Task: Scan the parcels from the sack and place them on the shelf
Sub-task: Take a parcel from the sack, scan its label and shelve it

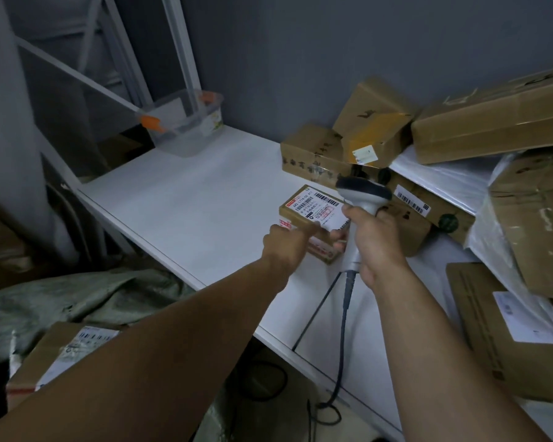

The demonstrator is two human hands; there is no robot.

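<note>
Sack (77, 301) is lying crumpled below the shelf's (189, 202) front edge, with one labelled box (61, 355) in it. Left hand (288, 247) is pinching the small parcel (304, 215) by its near end, label up, over mid-shelf; unclear if it is resting there. Right hand (374, 240) is clenching the scanner (363, 193) handle, head hovering just right of the label, so aim is likely needing a leftward tilt. Stacked boxes (313, 154) are crowding the back right corner.

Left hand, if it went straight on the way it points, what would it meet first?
Probably the scanner in the right hand, just beyond the parcel the left hand grips; if the scanner sits higher, the boxes by the wall. Depth is unclear.
</note>
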